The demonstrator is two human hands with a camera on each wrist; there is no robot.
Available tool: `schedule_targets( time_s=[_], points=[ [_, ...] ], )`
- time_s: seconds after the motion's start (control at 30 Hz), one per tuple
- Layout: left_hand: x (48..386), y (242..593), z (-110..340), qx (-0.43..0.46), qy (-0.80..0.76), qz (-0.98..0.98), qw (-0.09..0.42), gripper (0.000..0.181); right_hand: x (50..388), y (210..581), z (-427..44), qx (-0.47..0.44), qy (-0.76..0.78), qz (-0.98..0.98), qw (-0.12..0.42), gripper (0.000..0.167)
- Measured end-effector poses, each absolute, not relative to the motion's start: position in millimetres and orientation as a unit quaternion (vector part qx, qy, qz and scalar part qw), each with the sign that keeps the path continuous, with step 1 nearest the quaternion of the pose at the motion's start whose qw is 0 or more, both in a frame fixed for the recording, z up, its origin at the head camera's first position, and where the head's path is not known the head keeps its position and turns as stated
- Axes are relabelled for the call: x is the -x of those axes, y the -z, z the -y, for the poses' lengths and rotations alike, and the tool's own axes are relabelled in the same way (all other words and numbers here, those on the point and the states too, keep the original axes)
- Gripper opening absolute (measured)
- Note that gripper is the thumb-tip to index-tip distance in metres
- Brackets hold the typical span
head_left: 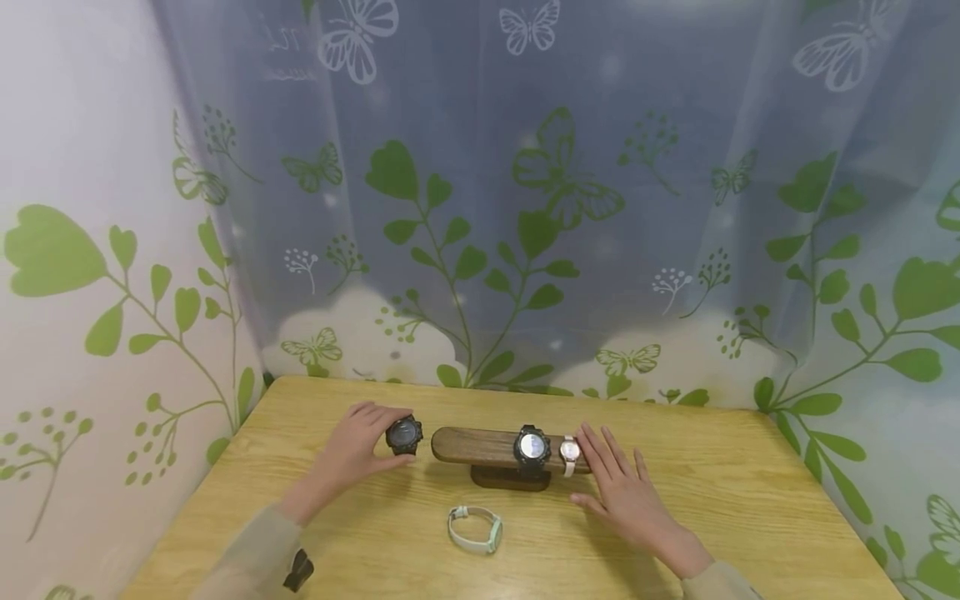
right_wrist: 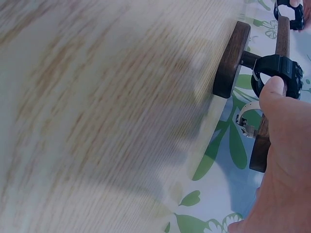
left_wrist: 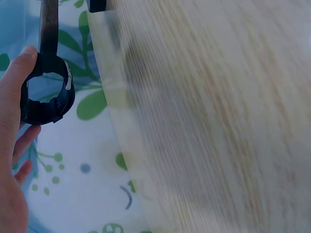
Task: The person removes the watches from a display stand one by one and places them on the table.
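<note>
Between the thumb and fingers of my left hand point(head_left: 358, 446) is a black watch point(head_left: 403, 435), its strap closed into a loop. It is held just off the left end of a wooden watch stand point(head_left: 480, 447); the left wrist view shows the black loop point(left_wrist: 47, 114) close to the bar's end. Another black watch point(head_left: 532, 446) and a slim white-strapped watch point(head_left: 570, 451) are around the bar's right half. My right hand point(head_left: 626, 496) is at the bar's right end with its fingers straight, beside the white watch; exact contact is unclear.
A pale green watch point(head_left: 495, 533) lies on the wooden table point(head_left: 375, 542) in front of the stand. A small black object point(head_left: 298, 570) shows by the left sleeve. Behind the table hangs a patterned curtain point(head_left: 465, 250).
</note>
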State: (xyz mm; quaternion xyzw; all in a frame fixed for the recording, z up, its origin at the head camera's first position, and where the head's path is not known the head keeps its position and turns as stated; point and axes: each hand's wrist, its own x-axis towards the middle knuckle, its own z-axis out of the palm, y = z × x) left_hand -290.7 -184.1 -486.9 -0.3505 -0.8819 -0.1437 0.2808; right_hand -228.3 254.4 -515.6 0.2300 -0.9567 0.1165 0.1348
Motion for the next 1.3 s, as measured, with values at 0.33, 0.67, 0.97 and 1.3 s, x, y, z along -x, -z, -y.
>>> schedule_targets(
  time_s=[0.33,0.67,0.97,1.3],
  points=[
    [278,490,202,0.37,0.099,0.871,0.306,0.073,225,513,-253,-0.239,-0.125,0.949,0.162,0.091],
    [252,494,205,0.385,0.059,0.885,0.255,0.069,225,512,-253,-0.233,-0.139,0.953,0.135,0.092],
    [240,498,194,0.387,0.047,0.904,0.174,0.067,227,512,-255,-0.222,-0.124,0.96,0.113,0.09],
    [235,501,171,0.397,0.107,0.899,0.149,0.065,226,514,-254,-0.237,-0.132,0.951,0.149,0.092]
  ],
)
